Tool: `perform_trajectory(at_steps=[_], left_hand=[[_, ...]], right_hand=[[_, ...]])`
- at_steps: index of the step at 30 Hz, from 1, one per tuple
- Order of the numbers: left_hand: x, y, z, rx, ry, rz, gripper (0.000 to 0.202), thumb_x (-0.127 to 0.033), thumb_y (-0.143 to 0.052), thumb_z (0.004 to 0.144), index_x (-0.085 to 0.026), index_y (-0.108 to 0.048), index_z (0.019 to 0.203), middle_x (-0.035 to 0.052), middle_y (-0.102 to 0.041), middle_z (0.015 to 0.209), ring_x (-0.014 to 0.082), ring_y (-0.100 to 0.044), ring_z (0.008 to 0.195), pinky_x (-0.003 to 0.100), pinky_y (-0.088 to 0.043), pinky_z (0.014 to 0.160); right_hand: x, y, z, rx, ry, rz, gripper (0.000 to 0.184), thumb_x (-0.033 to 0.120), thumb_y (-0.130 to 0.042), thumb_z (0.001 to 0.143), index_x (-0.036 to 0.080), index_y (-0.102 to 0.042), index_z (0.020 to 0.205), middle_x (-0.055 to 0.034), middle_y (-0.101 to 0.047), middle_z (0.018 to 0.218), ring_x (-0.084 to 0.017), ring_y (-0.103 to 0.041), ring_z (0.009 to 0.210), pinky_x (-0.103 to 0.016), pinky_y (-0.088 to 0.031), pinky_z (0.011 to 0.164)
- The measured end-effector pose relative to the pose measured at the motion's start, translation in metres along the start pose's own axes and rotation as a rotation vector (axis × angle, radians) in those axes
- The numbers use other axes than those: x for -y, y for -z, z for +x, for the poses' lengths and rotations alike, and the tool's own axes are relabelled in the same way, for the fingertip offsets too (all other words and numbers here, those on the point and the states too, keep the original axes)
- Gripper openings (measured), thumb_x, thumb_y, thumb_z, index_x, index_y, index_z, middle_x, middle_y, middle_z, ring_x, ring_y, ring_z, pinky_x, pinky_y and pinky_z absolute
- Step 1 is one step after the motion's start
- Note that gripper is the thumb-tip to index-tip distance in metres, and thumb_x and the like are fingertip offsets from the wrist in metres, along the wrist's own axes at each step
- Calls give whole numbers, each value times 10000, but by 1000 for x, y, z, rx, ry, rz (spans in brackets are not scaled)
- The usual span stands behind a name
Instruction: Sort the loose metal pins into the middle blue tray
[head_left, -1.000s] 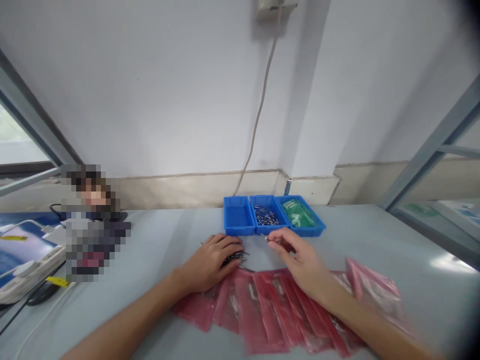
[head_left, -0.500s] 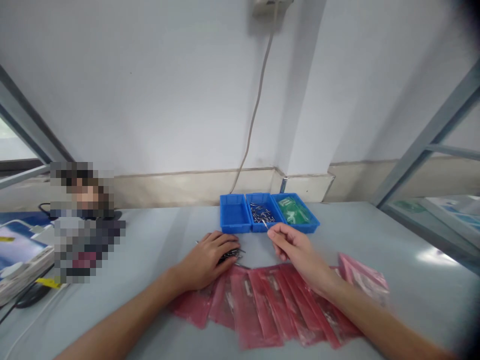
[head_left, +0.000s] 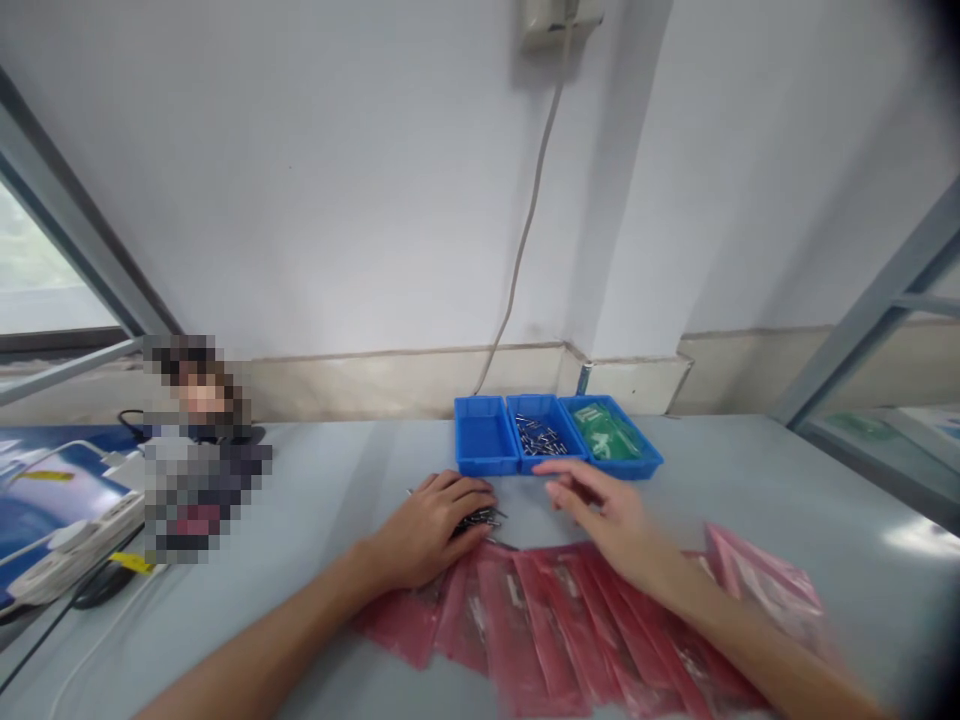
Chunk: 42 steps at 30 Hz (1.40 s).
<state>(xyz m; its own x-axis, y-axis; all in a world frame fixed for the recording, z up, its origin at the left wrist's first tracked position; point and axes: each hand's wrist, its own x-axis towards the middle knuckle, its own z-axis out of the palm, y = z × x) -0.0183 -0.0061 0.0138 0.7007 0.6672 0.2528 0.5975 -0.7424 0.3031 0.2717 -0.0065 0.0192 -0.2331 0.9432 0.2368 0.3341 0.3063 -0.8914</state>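
On the grey table my left hand is cupped over a small pile of thin metal pins, its fingers and thumb curled round them; part of the pile is hidden under the palm. My right hand hovers in front of the blue trays, index finger stretched out and thumb apart, with nothing visible between them. Just beyond it, the middle blue tray contains many loose metal pins. Below both hands lies an overlapping row of pink see-through bags, several with small parts inside.
Left of the middle tray stands a bare blue tray; the right blue tray holds green-looking clear bags. A white power strip with cables is at the left, near a blurred-out person. The wall rises behind.
The thin metal pin that my right fingers pinched over the middle tray is no longer visible, and those fingers have parted. My left hand stays on the pile. The view has shifted slightly.
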Motion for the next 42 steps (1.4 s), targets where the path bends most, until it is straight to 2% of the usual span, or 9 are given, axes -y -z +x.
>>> perform_trajectory(at_steps=[2,4,7,11,14,17,26,31,42], left_hand=[[0,0,0,-3,1,2,301,-363,-541,1144,-260,-637,1410,59,-679,1442,286,-600,1297,481,-481,1136],[1,-2,0,-4,9,9,323,-369,-547,1142,-261,-619,1438,63,-683,1439,291,-603,1294,485,-485,1129],[2,-5,-1,-10,36,27,359,-372,-577,1130,-254,-597,1469,69,-683,1447,296,-608,1304,492,-480,1133],[3,-7,-1,-21,72,34,439,-453,-635,1096,-244,-592,1480,82,-670,1477,308,-612,1335,507,-465,1151],[3,-6,-1,-21,93,0,568,-569,-719,1018,-247,-605,1472,91,-674,1471,321,-620,1331,504,-469,1143],[4,-4,-1,-30,106,-31,655,-609,-792,945,-251,-616,1464,94,-680,1457,327,-623,1324,497,-468,1144],[7,-8,-1,-62,106,-55,451,-403,-802,993,-242,-662,1391,71,-699,1352,293,-624,1225,468,-502,1090],[7,-10,1,-84,132,-38,396,-370,-800,993,-240,-694,1351,71,-700,1302,294,-626,1169,485,-501,1066],[3,-13,2,-105,124,10,208,-310,-745,1028,-242,-733,1224,67,-676,1201,280,-607,1097,443,-494,991]], right_hand=[[1,-2,-4,125,106,-147,258,471,-619,1075,330,-821,1152,-65,-747,1139,-283,-681,1057,-417,-548,921],[2,-4,-8,256,208,-236,248,409,-599,1095,352,-835,1145,-61,-730,1272,-302,-651,1209,-460,-506,1063],[4,-6,-12,368,258,-311,263,359,-590,1104,390,-828,1212,-42,-695,1405,-313,-601,1339,-494,-452,1159],[4,-6,-12,388,263,-345,296,342,-572,1114,410,-802,1289,-34,-689,1444,-317,-581,1364,-518,-449,1171],[6,-5,-12,426,273,-386,315,348,-530,1136,398,-784,1316,-31,-675,1460,-301,-553,1382,-517,-437,1186],[8,-4,-12,474,282,-436,334,374,-484,1157,381,-767,1334,-29,-655,1475,-282,-529,1393,-503,-424,1202],[9,-6,-13,500,306,-452,349,383,-453,1172,379,-747,1360,-19,-660,1470,-267,-516,1388,-483,-418,1208],[8,-7,-13,505,303,-442,337,381,-456,1172,385,-744,1345,-2,-649,1482,-250,-513,1397,-454,-416,1216],[16,-7,-12,547,296,-434,354,409,-464,1168,393,-738,1392,-6,-679,1460,-258,-508,1396,-473,-413,1219]])
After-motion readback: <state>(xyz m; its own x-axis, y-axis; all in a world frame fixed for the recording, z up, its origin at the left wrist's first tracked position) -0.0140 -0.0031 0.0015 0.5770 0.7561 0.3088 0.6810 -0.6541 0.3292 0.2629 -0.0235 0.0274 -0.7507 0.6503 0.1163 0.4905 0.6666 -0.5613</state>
